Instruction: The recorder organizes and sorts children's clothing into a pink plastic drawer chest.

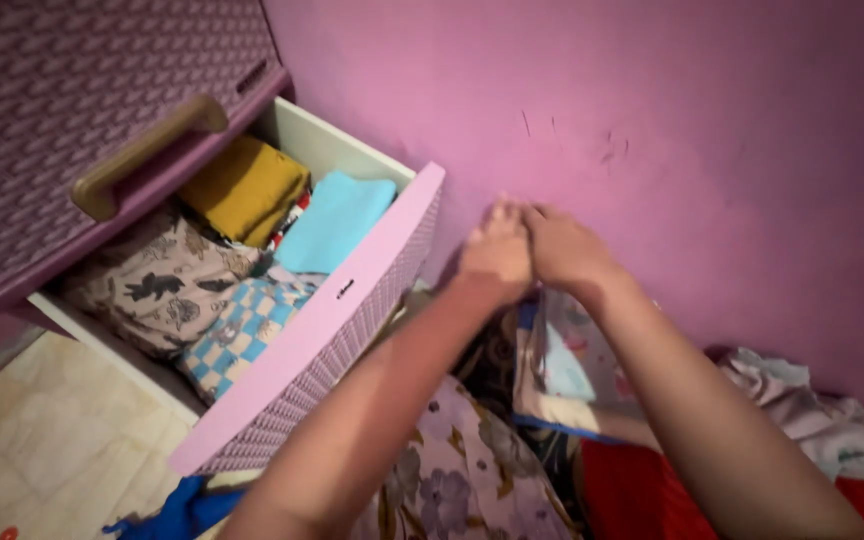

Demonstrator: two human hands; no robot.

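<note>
Both my hands reach forward toward the pink wall, close together. My left hand [497, 250] and my right hand [567, 248] grip the top edge of a patterned light cloth [562, 365] with blue trim, which hangs down below them. Fingers of both hands are closed on the cloth's edge and partly blurred. To the left stands an open pink woven-pattern drawer [322, 330] holding folded clothes: a mustard piece [247, 185], a light blue piece [337, 220], a blue-and-white checked piece [237, 335] and a beige patterned piece [157, 280].
A darker purple drawer [72, 100] with a tan handle sits above the open one. A floral fabric [462, 470], a red cloth [642, 490] and a pale crumpled garment [802, 410] lie below my arms. A blue cloth [177, 510] lies on the tiled floor [42, 440].
</note>
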